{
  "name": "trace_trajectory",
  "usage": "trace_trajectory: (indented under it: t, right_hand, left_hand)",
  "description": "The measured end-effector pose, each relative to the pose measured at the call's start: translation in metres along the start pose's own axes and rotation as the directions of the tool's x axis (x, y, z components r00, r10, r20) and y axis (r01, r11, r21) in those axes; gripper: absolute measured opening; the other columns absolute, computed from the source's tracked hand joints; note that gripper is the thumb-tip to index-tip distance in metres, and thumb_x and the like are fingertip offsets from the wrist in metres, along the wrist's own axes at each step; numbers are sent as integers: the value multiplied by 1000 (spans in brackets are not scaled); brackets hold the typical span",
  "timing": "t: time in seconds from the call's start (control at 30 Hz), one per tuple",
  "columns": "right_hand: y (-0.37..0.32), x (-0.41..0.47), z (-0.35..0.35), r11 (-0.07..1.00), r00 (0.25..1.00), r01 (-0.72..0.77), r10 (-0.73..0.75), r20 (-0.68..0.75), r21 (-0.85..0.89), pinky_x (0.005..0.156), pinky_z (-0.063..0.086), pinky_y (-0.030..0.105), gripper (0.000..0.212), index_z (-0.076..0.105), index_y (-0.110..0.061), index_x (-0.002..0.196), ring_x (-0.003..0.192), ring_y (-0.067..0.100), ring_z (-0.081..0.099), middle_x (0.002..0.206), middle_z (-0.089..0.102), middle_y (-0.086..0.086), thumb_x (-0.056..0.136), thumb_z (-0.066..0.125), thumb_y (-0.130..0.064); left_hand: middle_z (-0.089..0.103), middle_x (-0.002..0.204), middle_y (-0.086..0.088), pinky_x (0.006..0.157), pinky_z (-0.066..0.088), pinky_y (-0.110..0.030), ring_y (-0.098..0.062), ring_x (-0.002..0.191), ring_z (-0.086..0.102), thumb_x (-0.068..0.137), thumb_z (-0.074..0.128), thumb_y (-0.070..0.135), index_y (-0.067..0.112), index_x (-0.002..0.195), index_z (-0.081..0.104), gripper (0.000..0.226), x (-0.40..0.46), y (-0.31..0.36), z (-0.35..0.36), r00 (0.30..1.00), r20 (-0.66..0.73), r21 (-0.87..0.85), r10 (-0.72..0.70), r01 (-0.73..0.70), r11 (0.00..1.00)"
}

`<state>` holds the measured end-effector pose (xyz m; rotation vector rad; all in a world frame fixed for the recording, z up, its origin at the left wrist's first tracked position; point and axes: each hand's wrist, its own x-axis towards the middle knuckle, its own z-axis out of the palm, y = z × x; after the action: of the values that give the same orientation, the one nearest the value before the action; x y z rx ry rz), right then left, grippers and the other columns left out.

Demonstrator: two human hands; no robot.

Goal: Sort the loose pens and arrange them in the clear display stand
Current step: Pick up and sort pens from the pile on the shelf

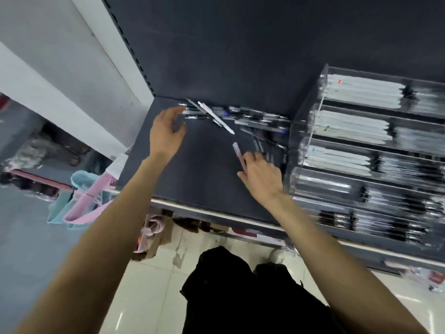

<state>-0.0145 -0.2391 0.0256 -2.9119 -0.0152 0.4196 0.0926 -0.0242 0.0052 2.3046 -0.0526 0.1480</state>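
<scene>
Pens (240, 116) lie in a loose heap along the back edge of the dark shelf (199, 169), centre of frame, just left of the clear display stand (303, 112). Stand sits on the shelf at right of frame, tiers already stocked with rows of pens; blur hides detail.

Handling, my read: light, stiff, smooth plastic barrels, so they'll roll and slide on the shelf. Pinch mid-barrel, thumb against two fingers; gather like with like so they drop into a tier parallel. Heap is crossed over itself, so lifting one may drag its neighbours.

Right hand (262, 174), centre-right, just left of the stand's lower tiers: fingers curled round a pale pink pen (237, 151), which sticks out up and left past the fingertips. Grip looks to be on the lower half of the barrel.

Left hand (166, 133), centre-left: fingers spread and relaxed, holding nothing, fingertips near the left end of the heap. Contact with a pen: cannot tell.
</scene>
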Motion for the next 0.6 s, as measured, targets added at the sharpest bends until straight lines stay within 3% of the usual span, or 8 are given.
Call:
trace_trajectory:
  t: [0.07,0.13,0.23,0.3,0.4,0.6]
  right_hand:
    - [-13,20,8,995,995,-102,102,16,15,71,48,38,40,41,-9,126,101,32,62,124,51,11,94,55,-29]
    - [-25,38,14,989,990,-140,140,12,47,72,49,39,36,42,-9,125,99,35,62,121,53,13,93,56,-20]
    - [-44,62,20,991,992,-126,127,-13,54,64,43,35,35,44,-12,124,93,35,63,115,57,11,90,54,-6]
    - [-57,76,22,993,993,-110,112,-36,44,62,41,34,36,45,-15,122,91,33,63,112,58,8,89,53,-3]
    - [-72,89,20,993,992,-106,109,-63,49,68,46,37,35,46,-16,123,97,30,61,114,57,6,90,51,-5]
    - [-80,103,22,985,986,-123,135,-97,119,75,48,37,39,46,-15,127,102,30,59,117,60,6,89,51,-6]
  left_hand:
    - [56,126,-13,98,38,-34,-33,114,52,81,59,6,13,130,54,49,38,-16,3,981,154,182,118,-146,972]
    - [46,141,-8,106,33,-40,-33,127,41,84,59,8,17,138,45,56,69,-24,10,927,318,255,199,-286,923]
    - [36,150,-1,111,26,-46,-25,139,27,95,46,15,22,146,31,54,101,-32,23,831,518,366,203,-430,825]
    - [40,146,-4,111,24,-42,-24,137,30,99,39,19,21,147,30,49,111,-33,28,793,573,430,208,-507,747]
    - [48,134,-6,101,33,-40,-27,124,42,98,44,28,21,138,44,41,111,-37,26,809,555,500,193,-509,701]
    - [58,114,-9,87,43,-36,-29,104,57,88,64,30,17,116,62,31,94,-48,4,854,513,394,87,-324,860]
